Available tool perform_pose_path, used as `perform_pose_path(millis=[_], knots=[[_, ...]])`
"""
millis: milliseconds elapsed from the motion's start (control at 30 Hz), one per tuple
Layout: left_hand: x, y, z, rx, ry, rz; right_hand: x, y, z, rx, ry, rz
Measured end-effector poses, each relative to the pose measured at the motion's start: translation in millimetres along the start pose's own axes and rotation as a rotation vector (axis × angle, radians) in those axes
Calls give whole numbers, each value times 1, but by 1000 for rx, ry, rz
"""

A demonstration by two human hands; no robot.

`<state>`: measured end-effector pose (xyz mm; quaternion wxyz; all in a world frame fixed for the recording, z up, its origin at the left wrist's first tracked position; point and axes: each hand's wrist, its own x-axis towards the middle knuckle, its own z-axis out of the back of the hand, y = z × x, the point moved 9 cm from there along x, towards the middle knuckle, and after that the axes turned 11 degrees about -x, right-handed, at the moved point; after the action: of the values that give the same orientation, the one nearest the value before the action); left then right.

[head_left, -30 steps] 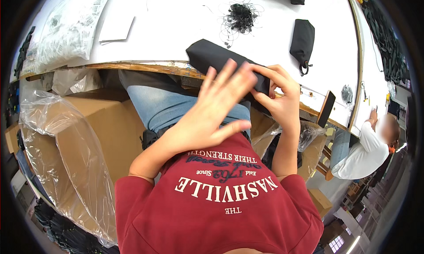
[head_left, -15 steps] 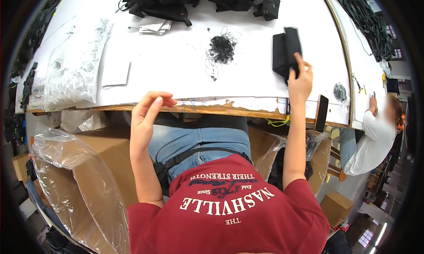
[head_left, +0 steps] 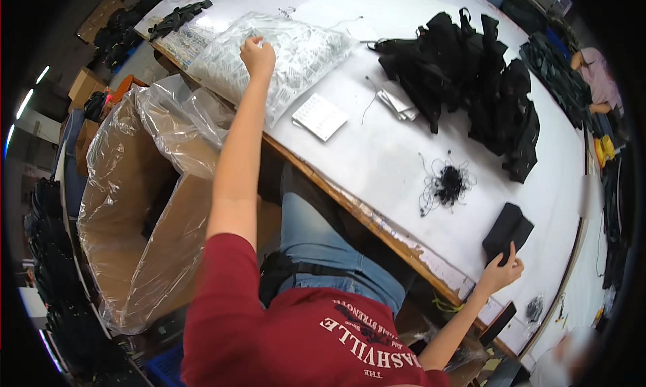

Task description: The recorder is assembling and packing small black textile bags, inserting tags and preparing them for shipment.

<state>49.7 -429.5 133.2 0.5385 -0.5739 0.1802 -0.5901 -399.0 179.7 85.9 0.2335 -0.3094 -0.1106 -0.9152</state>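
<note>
I see left hand stretched far out, fingers curled onto clear bag of small packets at tabletop far-left. Right hand pinches near corner of black pouch, long axis pointing away.

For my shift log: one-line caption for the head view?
Left hand reaches into clear bag of small packets; right hand touches flat black pouch on white table.
</note>
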Motion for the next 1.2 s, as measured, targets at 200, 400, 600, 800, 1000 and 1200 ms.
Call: perform_pose_path(millis=[200,400,600,800,1000,1200], knots=[[45,97,-51,648,521,31,-50,90,-7,214,152,113],[88,121,-50,57,666,231,-71,117,-41,280,402,70],[77,116,-93,22,919,386,-67,126,-44,166,448,99],[80,125,-114,484,959,198,-71,130,-48,132,464,127],[76,113,-86,208,673,72,-71,136,-44,151,419,152],[66,78,-37,203,78,-111,-72,131,-42,159,429,134]])
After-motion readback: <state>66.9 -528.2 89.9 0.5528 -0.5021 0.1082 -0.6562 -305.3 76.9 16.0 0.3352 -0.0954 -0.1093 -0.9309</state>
